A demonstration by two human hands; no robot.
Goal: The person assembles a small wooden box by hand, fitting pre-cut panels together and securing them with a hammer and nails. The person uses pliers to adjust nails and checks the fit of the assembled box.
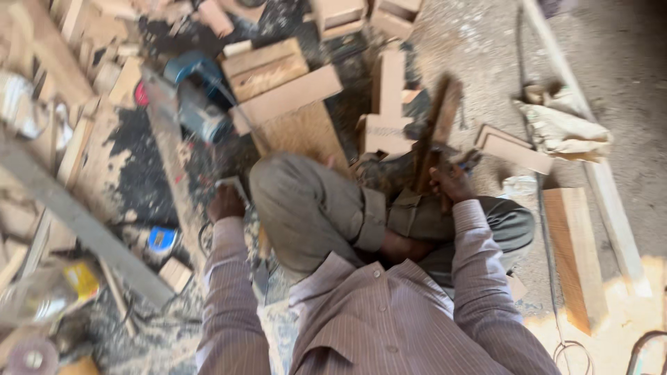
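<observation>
Blurred dark wooden piece [436,132] in right hand [450,184]

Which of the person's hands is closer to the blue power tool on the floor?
Left. The left hand is just below the blue power tool, holding a small pale object. The right hand is far across, gripping a wood piece.
</observation>
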